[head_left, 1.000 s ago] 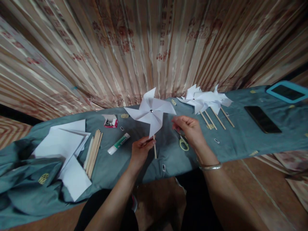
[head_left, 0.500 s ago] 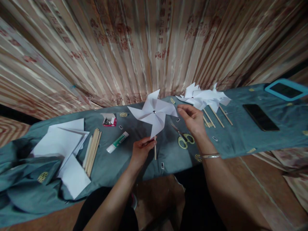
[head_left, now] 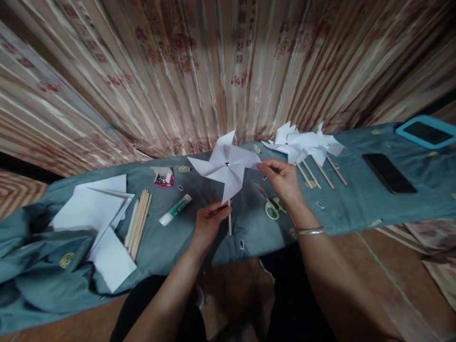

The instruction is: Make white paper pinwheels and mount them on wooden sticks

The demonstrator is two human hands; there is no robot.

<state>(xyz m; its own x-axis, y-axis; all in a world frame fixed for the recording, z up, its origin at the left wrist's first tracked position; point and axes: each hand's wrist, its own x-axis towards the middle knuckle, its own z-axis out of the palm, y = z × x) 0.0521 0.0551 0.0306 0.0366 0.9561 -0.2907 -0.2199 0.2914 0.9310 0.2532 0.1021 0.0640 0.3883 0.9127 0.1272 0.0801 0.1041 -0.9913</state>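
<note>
A white paper pinwheel (head_left: pixel 233 173) with a shiny pin head at its centre is held upright over the table. My left hand (head_left: pixel 210 221) is closed around its thin wooden stick (head_left: pixel 230 225), just below the blades. At the right-hand blade's tip is my right hand (head_left: pixel 283 180), thumb and forefinger pinched together on the paper. Beneath that hand lie scissors (head_left: pixel 271 211) with yellow-green handles, partly covered by the wrist. Several finished pinwheels (head_left: pixel 302 145) on sticks lie overlapping behind it to the right.
On the left are white paper sheets (head_left: pixel 92 209), a bundle of wooden sticks (head_left: pixel 140 225), a green-and-white glue stick (head_left: pixel 175 210) and an opened small box of pins (head_left: pixel 164 178). A black phone (head_left: pixel 389 173) and a blue-framed tablet (head_left: pixel 427 131) lie right. A curtain (head_left: pixel 213 71) hangs behind.
My right hand has moved slightly left and down, onto the tip of the pinwheel's blade, covering more of the scissors. My left hand keeps its hold on the stick.
</note>
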